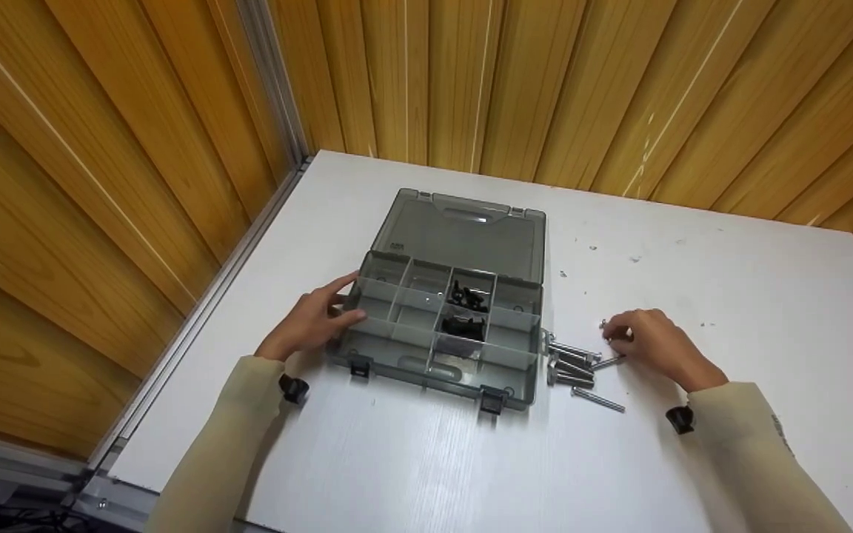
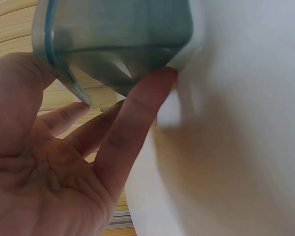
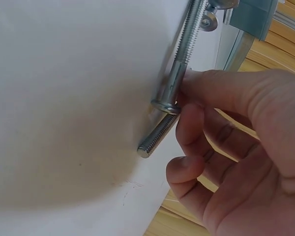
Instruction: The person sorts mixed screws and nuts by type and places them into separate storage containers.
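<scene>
A grey see-through organizer box (image 1: pixel 463 374) with its lid folded back lies on the white table, divided into several compartments. My left hand (image 1: pixel 313 318) grips its left side; in the left wrist view a fingertip is at the box's lower edge. Black screws (image 1: pixel 467 297) and other small black parts (image 1: pixel 463 328) sit in two compartments. To the right of the box lies a pile of silver bolts (image 1: pixel 571 366). Beside them my right hand (image 1: pixel 652 344) pinches a bolt (image 3: pixel 160 135), its threaded end sticking out past the fingers. Another bolt (image 3: pixel 179 73) lies by the thumb.
One loose bolt (image 1: pixel 598 400) lies in front of the pile. The open lid (image 1: pixel 463 233) stretches toward the back of the table (image 1: pixel 412 459). Wood-patterned panels (image 1: pixel 530 89) stand behind and at the left, with a metal rail (image 1: pixel 197 318) along the left side.
</scene>
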Tool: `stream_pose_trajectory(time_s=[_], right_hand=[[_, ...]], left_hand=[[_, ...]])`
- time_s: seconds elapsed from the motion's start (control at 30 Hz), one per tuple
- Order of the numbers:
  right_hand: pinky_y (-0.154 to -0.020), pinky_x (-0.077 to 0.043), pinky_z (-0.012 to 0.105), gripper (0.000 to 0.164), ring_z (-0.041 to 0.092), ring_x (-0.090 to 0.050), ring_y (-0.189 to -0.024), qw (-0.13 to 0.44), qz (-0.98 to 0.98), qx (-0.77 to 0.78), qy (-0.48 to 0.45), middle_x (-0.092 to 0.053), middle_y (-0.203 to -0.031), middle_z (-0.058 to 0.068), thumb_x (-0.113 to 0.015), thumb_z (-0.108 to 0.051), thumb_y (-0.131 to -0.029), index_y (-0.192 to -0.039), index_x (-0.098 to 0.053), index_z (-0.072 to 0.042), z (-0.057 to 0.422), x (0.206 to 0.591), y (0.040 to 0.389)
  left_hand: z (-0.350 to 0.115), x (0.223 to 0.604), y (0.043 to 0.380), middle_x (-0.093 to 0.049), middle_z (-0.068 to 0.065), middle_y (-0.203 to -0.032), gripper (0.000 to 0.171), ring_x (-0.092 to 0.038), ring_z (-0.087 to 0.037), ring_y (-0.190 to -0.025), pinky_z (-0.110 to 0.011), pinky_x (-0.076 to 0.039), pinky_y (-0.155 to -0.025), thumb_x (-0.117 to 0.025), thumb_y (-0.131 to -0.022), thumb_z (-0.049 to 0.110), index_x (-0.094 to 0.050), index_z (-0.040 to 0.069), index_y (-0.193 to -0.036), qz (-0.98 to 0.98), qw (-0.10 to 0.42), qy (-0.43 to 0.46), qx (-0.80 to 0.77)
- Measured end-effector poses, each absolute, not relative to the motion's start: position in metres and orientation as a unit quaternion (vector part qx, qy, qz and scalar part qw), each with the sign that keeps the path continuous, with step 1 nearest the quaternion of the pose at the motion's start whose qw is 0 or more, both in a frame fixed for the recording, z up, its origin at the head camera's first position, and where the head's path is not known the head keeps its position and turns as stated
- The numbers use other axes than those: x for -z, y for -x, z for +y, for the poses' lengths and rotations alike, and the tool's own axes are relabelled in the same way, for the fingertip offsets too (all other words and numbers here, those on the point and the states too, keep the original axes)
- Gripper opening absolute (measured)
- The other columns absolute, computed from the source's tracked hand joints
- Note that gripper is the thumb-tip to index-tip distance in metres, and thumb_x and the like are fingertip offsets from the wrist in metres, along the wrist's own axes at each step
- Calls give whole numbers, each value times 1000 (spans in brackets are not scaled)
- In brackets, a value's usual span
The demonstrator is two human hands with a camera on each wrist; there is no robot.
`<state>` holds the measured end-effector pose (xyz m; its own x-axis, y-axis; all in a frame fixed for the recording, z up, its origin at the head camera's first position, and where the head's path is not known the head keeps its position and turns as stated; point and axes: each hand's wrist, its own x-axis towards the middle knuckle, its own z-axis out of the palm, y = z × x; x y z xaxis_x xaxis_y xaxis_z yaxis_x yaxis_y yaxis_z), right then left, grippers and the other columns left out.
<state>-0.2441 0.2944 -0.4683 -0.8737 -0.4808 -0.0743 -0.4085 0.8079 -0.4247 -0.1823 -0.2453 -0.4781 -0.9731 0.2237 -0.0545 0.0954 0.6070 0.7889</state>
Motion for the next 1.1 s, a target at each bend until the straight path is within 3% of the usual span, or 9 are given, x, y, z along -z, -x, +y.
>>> stream_pose_trajectory(time_s=[0.33, 0.67, 1.1], right_hand=[[-74, -49, 37, 14, 19, -58, -81, 74, 941, 211, 255, -72, -94, 4, -72, 5, -84, -89, -74, -8, 290, 469, 245], [-60, -41, 28, 16, 14, -51, -67, 55, 935, 230, 264, -63, -75, -1, -72, 4, -80, -85, -69, -12, 283, 465, 245], [-66, -52, 30, 19, 14, -61, -72, 13, 911, 234, 340, -71, -86, 0, -71, 12, -84, -89, -74, -7, 259, 450, 252]], left_hand=[[-246, 480, 182, -39, -19, -161, 77, -54, -42, -133, -58, -47, -103, -70, -100, 33, -29, 19, -164, 889, 79, -82, -443], [-245, 480, 180, -41, -21, -158, 76, -56, -43, -130, -58, -48, -103, -69, -100, 32, -29, 17, -164, 891, 74, -88, -439], [-246, 482, 183, -43, -21, -157, 77, -55, -42, -132, -59, -46, -104, -70, -100, 34, -30, 18, -164, 894, 77, -80, -435]])
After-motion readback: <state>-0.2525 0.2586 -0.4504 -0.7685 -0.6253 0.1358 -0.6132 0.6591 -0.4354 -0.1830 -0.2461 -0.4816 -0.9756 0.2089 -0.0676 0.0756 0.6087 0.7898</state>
